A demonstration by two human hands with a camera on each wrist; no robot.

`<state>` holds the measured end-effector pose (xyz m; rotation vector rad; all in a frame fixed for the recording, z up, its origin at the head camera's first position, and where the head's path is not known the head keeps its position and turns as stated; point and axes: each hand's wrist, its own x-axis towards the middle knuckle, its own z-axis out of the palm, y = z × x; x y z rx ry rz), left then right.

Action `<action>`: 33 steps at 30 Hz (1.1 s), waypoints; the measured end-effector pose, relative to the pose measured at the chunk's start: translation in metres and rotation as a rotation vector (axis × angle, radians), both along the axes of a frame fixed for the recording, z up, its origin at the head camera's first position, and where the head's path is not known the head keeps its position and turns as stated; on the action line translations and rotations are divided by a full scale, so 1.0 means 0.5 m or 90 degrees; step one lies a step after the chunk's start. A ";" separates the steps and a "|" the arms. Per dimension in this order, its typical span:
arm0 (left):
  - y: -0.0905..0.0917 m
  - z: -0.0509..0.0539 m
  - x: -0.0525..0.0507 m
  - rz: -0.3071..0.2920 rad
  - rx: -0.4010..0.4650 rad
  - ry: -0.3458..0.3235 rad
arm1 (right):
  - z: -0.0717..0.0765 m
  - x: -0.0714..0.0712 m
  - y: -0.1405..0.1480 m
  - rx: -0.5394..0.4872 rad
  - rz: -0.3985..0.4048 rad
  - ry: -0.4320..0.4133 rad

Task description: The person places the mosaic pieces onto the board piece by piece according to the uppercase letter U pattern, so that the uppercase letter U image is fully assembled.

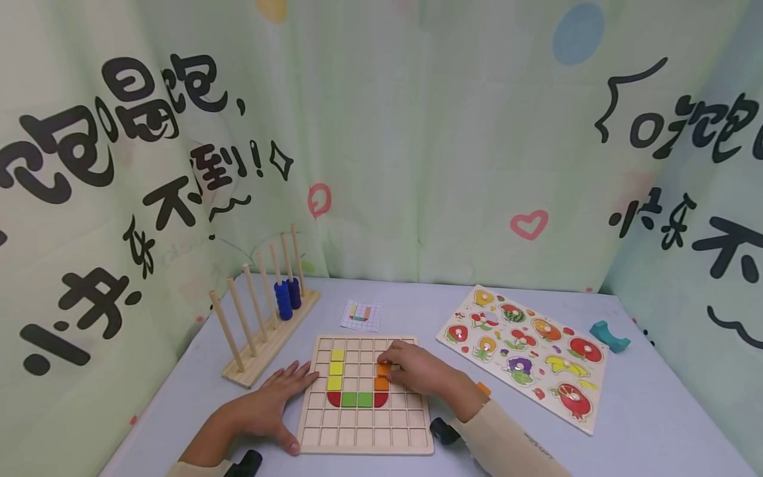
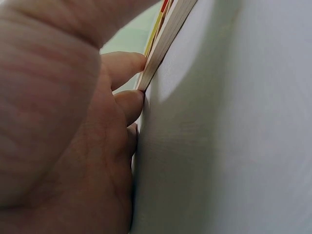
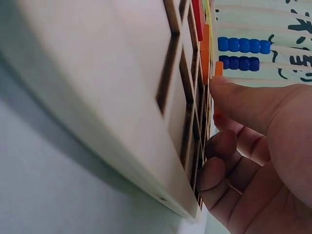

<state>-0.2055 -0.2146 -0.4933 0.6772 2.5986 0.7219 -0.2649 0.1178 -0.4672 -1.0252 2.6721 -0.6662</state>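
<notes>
A wooden grid board [image 1: 365, 437] lies on the table, bearing a U of coloured tiles: yellow squares [image 1: 336, 368] on the left, green squares [image 1: 357, 399] between two red rounded corner pieces [image 1: 334, 399] at the bottom, and an orange square [image 1: 381, 384] on the right. Just above that orange square, my right hand [image 1: 424, 372] pinches another orange tile [image 3: 219, 68] between thumb and finger, close to the board. My left hand [image 1: 266, 405] is spread along the board's left edge, its fingertips touching the side. Behind the board lies a small printed card [image 1: 361, 315] with a coloured U.
A wooden peg rack [image 1: 244, 376] with blue beads [image 1: 283, 300] on two pegs stands at the left. To the right lies a fruit puzzle board [image 1: 539, 358], with a teal piece [image 1: 610, 336] beyond it. An orange piece [image 1: 484, 389] sits by my right forearm.
</notes>
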 end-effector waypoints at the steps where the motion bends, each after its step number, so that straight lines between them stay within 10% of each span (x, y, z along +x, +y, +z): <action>1: 0.001 0.001 0.000 0.002 0.001 -0.002 | 0.000 0.000 -0.001 0.002 -0.001 0.000; 33: 0.001 -0.001 0.000 0.007 0.004 -0.008 | 0.004 0.002 -0.010 0.005 0.005 0.005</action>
